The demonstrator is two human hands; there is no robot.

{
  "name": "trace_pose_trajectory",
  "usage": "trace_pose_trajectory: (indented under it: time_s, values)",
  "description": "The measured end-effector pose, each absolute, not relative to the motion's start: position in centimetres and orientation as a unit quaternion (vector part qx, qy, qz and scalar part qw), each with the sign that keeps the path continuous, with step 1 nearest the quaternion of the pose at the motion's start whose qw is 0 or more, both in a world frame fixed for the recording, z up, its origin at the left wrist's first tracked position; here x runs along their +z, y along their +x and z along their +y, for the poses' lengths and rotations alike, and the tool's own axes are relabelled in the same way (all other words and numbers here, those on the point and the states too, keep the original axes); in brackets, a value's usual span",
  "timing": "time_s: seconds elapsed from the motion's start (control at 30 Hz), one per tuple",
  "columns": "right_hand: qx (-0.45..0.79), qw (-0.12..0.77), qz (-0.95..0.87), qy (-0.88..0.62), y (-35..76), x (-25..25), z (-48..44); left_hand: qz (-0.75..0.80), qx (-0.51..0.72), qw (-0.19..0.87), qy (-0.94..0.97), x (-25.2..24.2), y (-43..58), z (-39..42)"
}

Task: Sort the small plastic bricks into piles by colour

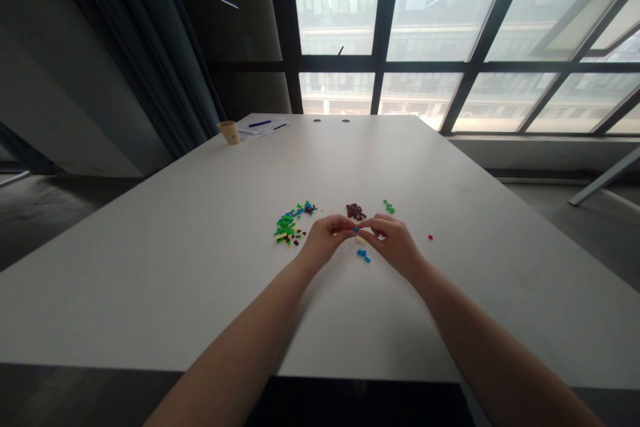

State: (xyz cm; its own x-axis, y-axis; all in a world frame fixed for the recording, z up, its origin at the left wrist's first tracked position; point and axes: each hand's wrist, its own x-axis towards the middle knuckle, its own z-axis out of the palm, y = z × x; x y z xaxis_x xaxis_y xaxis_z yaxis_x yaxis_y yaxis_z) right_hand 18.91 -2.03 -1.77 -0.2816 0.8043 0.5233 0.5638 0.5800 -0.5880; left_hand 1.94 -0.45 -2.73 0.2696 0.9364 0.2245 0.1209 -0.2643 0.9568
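Note:
My left hand (327,235) and my right hand (393,239) meet above the middle of the white table. Between their fingertips is a small blue toy brick (355,229), pinched from both sides. Just beyond the fingers lies a pile of dark brown bricks (355,211). A few cream bricks (361,239) show below the fingertips, and a small group of blue bricks (363,255) sits nearer to me. To the left of my left hand spreads a mixed heap of green, blue, cream and brown bricks (287,227).
Green bricks (389,207) lie beyond my right hand, and a single red brick (431,237) sits to its right. At the table's far left are a tan cup (230,133) and papers (250,128) with a blue pen (259,123). The white table (175,267) reaches toward the windows.

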Motion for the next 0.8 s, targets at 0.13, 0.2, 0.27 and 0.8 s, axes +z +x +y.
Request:
trace_pose_trajectory:
  time_s: [0.13, 0.2, 0.27, 0.8]
  values:
    - [0.134, 0.422, -0.783, -0.438, 18.9, -1.8, -2.1, 0.4, 0.45, 0.468, 0.647, -2.5, 2.0, -0.5]
    - [0.127, 0.428, -0.78, -0.438, 18.8, -1.8, -2.1, 0.397, 0.456, 0.48, 0.636, -2.5, 2.0, -0.5]
    - [0.126, 0.432, -0.78, -0.435, 18.8, -1.7, -2.2, 0.396, 0.464, 0.488, 0.624, -2.6, 2.0, -0.4]
    - [0.203, 0.212, -0.806, -0.514, 21.4, -0.9, -1.7, 0.524, 0.385, 0.247, 0.718, -2.3, 0.1, 0.5]
